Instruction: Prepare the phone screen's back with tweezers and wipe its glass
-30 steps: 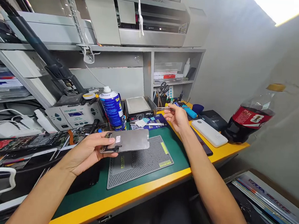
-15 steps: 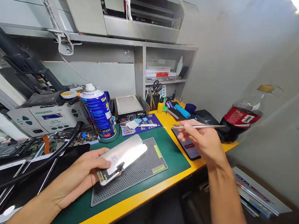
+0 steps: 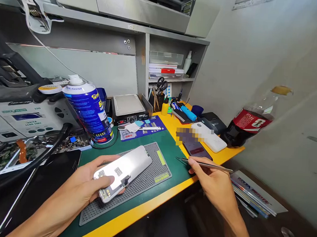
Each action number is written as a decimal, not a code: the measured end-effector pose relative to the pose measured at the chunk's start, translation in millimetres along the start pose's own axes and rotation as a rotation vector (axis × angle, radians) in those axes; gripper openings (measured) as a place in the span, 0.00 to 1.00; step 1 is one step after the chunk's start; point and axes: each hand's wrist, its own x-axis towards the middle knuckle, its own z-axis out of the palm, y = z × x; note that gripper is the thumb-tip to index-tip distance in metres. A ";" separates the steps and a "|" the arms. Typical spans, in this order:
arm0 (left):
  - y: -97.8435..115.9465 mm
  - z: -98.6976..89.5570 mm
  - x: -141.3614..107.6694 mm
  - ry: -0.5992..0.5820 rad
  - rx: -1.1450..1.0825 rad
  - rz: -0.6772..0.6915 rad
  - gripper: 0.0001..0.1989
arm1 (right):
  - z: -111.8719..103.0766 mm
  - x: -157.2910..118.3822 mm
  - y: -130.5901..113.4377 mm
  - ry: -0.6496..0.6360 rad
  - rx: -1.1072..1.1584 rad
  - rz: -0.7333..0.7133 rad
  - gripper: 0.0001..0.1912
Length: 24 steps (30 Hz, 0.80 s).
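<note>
L hand (image 3: 86, 181) pinches screen panel (image 3: 134, 161) btwn thumb & fingers; R hand (image 3: 215, 182) pinches tweezers (image 3: 209, 165).

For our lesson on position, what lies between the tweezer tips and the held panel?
Head view: from the panel, the grey mat with its yellow label, then green surface.

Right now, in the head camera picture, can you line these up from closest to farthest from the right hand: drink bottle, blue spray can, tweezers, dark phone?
1. Tweezers: held in the right hand.
2. Dark phone: on the table, just beyond that hand.
3. Drink bottle: farther back, on the right.
4. Blue spray can: way over on the left.
</note>
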 end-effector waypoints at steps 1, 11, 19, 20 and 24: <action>-0.1 -0.2 -0.2 0.004 -0.001 -0.005 0.31 | -0.3 -1.0 -0.3 0.010 -0.001 -0.008 0.15; -1.6 0.1 0.2 0.021 0.056 0.007 0.32 | 1.0 -8.1 -0.4 0.010 0.045 -0.052 0.10; -5.3 -1.9 2.5 -0.018 0.111 0.023 0.31 | 4.2 -7.7 2.9 0.024 0.061 -0.019 0.12; -5.4 -2.2 2.6 -0.014 0.123 0.027 0.31 | 4.3 -7.9 4.0 0.034 0.074 -0.002 0.12; -4.0 -1.9 2.7 -0.010 0.137 0.041 0.31 | 3.8 -9.6 7.3 0.068 0.090 0.028 0.13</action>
